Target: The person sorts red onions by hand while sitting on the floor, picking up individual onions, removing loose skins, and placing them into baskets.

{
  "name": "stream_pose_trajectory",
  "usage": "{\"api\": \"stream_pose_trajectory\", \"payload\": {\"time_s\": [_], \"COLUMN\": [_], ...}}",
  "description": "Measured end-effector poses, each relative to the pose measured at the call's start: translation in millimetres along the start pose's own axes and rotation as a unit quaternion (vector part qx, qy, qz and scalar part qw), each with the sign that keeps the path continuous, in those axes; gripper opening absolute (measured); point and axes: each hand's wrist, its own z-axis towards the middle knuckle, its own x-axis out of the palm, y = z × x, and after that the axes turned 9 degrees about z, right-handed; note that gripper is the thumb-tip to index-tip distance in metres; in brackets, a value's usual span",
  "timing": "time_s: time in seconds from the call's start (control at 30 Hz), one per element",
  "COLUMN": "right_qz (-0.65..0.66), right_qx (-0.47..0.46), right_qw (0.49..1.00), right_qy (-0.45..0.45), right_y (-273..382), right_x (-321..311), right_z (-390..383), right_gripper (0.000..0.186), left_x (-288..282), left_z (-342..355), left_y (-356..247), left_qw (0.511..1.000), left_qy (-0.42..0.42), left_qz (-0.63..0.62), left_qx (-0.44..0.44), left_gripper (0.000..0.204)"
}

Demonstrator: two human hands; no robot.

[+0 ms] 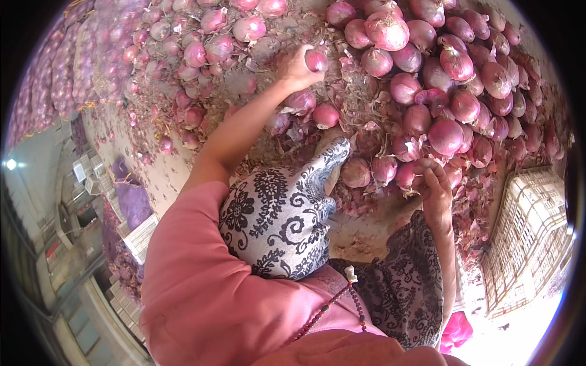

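My left hand [296, 69] is stretched out ahead, fingers wrapped round a red onion [316, 61]. Below it, several more onions lie among loose skins, one round red onion [326, 116] standing out. At the near edge of the large onion heap [445, 135] on the right, my right hand [436, 188] is closed, its curled fingertips at a small red onion [405, 175] with dry papery skin. The fingers hide part of that onion. A pale onion [356, 172] and others sit just left of it.
Looser onions [195, 53] spread over the floor ahead on the left, with dry skins [360, 91] between. Filled mesh sacks [73, 67] line the far left. A cream plastic crate [526, 238] stands at the right; purple sacks [133, 204] and more crates are at the left.
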Motion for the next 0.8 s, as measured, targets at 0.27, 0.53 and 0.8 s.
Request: {"api": "stream_pose_trajectory", "payload": {"time_s": [0.27, 0.53, 0.8], "right_qz": [0.004, 0.021, 0.027], "right_qx": [0.003, 0.005, 0.012], "right_qw": [1.0, 1.0, 0.999], "right_qy": [-0.014, 0.0, -0.024], "right_y": [-7, -11, -10], "right_x": [-6, -22, -22], "right_z": [3, 5, 0], "right_gripper": [0.023, 0.026, 0.026], "left_x": [8, -15, -37], "left_z": [-1, -14, 52], "left_y": [-30, -94, 69], "left_qw": [0.814, 0.959, 0.912], "left_qy": [0.189, -0.027, -0.081], "left_qz": [-0.549, -0.171, 0.402], "left_qx": [0.008, 0.223, 0.016], "left_gripper": [0.056, 0.07, 0.067]}}
